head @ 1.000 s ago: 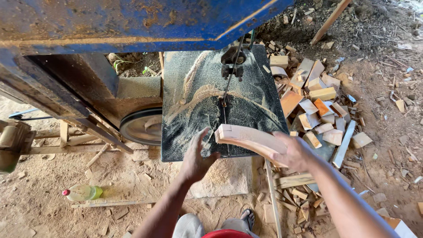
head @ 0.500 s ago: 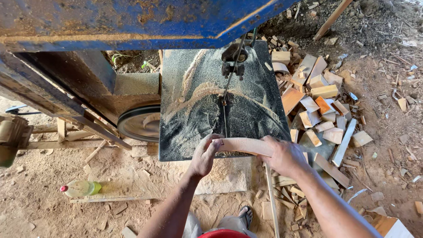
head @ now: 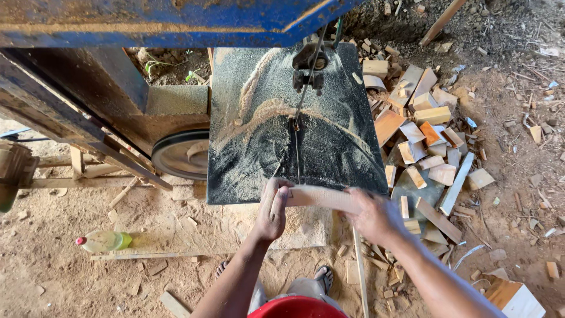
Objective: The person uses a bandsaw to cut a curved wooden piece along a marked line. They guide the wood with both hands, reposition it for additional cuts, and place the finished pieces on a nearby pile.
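At 6 o'clock on the dusty saw table (head: pixel 329 147), my left hand (head: pixel 272 209) grips one end of the wood piece (head: pixel 321 198). My right hand (head: pixel 372 217) grips the other end. I think it is light and stiff, best held by its ends.

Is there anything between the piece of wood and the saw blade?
Nothing visible. Both hands, left and right, hold the wood piece at the near edge of the saw table. Only sawdust lies on the table between it and the thin blade.
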